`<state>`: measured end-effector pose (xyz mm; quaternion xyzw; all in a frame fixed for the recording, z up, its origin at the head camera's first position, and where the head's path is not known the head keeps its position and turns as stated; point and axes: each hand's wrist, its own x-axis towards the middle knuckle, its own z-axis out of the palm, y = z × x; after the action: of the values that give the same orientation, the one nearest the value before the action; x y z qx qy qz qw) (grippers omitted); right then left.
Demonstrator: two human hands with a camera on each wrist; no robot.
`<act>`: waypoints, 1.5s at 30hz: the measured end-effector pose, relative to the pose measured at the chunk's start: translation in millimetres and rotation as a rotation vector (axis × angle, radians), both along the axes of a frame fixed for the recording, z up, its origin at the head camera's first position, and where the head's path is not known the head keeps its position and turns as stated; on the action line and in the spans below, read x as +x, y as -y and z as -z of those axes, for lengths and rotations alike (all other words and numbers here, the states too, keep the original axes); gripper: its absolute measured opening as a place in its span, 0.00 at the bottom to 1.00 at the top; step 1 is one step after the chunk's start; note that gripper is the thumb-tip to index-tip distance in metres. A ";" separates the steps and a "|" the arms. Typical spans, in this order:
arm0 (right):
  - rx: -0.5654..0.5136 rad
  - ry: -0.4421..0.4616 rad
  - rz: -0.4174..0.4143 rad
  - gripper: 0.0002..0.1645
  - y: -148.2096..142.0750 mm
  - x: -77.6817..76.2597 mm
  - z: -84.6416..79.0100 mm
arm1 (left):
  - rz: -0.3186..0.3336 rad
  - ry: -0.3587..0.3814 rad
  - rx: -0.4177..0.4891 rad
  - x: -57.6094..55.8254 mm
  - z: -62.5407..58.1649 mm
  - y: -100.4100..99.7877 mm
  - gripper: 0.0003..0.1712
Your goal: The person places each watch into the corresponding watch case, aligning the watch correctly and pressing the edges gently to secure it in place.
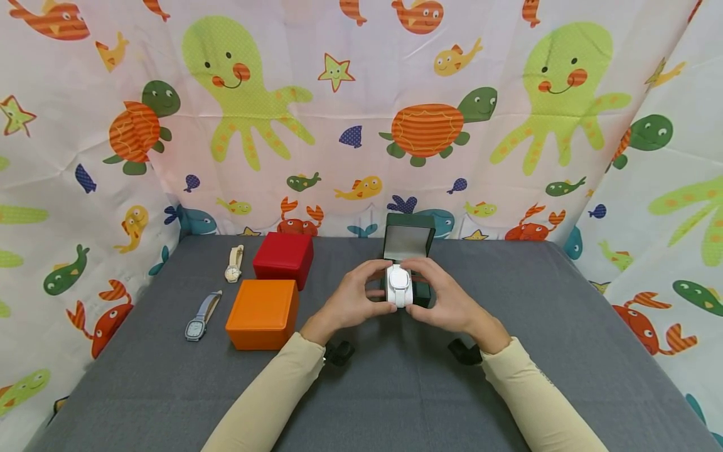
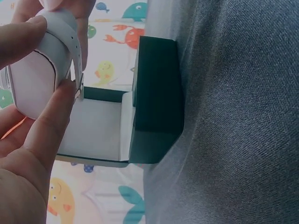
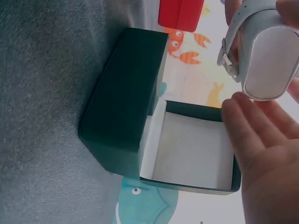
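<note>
A white watch (image 1: 400,279) is strapped round a white cushion (image 3: 272,63), its dial facing up toward the head camera. From the left side, my left hand (image 1: 364,292) grips the cushion with thumb and fingers. Opposite it, my right hand (image 1: 443,296) holds the other side, thumb near the lower end. Just behind and below stands a dark green watch box (image 3: 124,88) with its lid (image 1: 409,237) raised, showing a pale lining. In both wrist views the watch and cushion are above the box and apart from it; the inside of its base is hidden.
To the left on the grey-covered table (image 1: 395,395) stand a closed red box (image 1: 283,256) and a closed orange box (image 1: 262,311). Farther left lie a cream-strapped watch (image 1: 234,263) and a blue-strapped watch (image 1: 200,320). A patterned cloth (image 1: 361,125) hangs behind the table.
</note>
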<state>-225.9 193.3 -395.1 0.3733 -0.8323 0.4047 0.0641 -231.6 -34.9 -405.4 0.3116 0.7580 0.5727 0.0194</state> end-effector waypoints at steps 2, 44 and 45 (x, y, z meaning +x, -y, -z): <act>0.000 -0.001 0.004 0.41 -0.1 -1.1 0.2 | -0.001 0.004 0.002 -0.6 0.0 0.0 0.42; 0.111 0.177 0.208 0.36 -26.6 -60.2 30.3 | -0.103 -0.070 -0.441 -71.7 23.2 -38.2 0.40; 0.110 0.177 0.208 0.36 -26.6 -61.2 30.7 | -0.101 -0.064 -0.438 -72.6 23.3 -38.4 0.40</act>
<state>-287.1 219.9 -425.8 0.2507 -0.8898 0.3811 0.0113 -304.2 3.5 -428.7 0.2796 0.8792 0.3843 0.0338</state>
